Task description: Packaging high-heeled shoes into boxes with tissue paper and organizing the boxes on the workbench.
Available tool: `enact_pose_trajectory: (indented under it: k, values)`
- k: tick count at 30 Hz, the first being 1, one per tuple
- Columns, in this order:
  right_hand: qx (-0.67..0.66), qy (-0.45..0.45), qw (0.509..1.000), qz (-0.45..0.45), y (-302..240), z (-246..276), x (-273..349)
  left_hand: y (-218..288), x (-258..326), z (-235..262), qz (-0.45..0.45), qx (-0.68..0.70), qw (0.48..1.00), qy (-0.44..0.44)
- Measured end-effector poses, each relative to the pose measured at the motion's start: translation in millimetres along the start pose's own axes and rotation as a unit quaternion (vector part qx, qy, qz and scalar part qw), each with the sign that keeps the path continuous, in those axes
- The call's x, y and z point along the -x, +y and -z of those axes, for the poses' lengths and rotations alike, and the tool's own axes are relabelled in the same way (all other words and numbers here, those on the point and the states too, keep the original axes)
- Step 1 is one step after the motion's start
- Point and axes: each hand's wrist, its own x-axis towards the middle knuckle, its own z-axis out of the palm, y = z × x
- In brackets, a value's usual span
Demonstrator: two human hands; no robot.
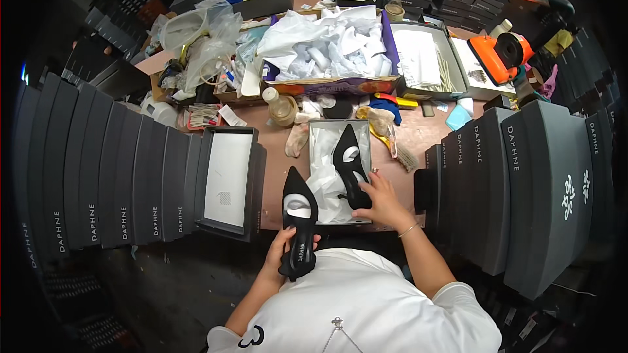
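My left hand (281,252) is closed round the heel end of a black pointed slingback shoe (300,216), held in front of my body with its toe pointing away and white paper stuffed inside. Its mate, another black pointed shoe (348,158), lies on its side along the right part of an open shoebox (368,134) lined with white tissue paper (322,176). My right hand (382,204) grips that shoe near its heel, thumb and fingers on either side of it. White stuffing shows in this shoe too.
Rows of dark shoeboxes stand at left (108,170) and right (517,189). An open box lid (227,176) leans at left. Beyond are a carton of crumpled paper (327,82), a bottle (281,110), a brush (404,157), cloths and an orange tool (492,59).
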Motion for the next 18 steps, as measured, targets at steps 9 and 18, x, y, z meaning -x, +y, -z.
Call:
enact_pose_trajectory:
  k: [9, 18]
  values:
    - [-0.094, 0.066, 0.993, -0.001, -42, 40, 12, 49, -86, 19, -0.449, -0.468, 0.701, 0.297]
    - [0.275, 0.171, 0.946, -0.022, 16, 86, 2, 15, -115, -31, -0.295, -0.777, 0.553, -0.063]
